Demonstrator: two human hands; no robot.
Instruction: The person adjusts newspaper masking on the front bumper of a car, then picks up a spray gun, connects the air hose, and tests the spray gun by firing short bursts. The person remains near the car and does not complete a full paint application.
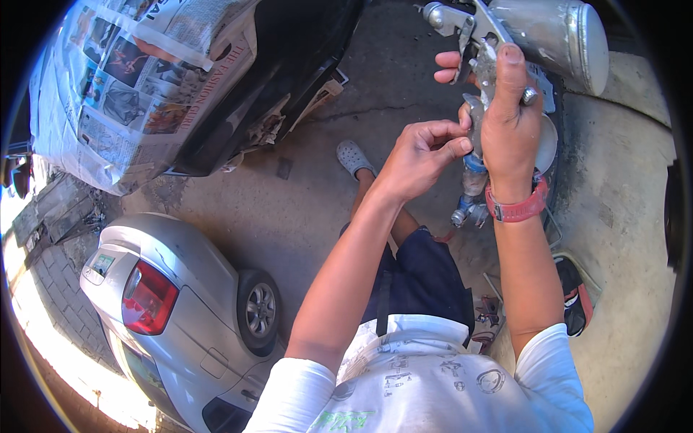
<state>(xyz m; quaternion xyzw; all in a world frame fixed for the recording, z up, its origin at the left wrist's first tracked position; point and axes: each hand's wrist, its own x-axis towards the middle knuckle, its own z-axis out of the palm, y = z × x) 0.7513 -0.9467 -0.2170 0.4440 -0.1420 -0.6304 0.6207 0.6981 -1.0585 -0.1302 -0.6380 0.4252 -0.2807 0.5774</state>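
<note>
Concrete floor (310,180) bears a silver car (198,303), left of the spray gun (486,78).

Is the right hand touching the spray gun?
Touching. The head view shows the right hand wrapped around the spray gun, gripping it.

The spray gun (486,70) is right of the newspaper (137,94), the car (198,328) nearer, at left.

The right hand (511,137) grips a paint spray gun (487,65), its metal cup (552,40) beyond the fingers. The left hand's (419,162) thumb and forefinger are at its handle, just above a blue band (474,163); newspaper (137,86) lies well left of them.
</note>
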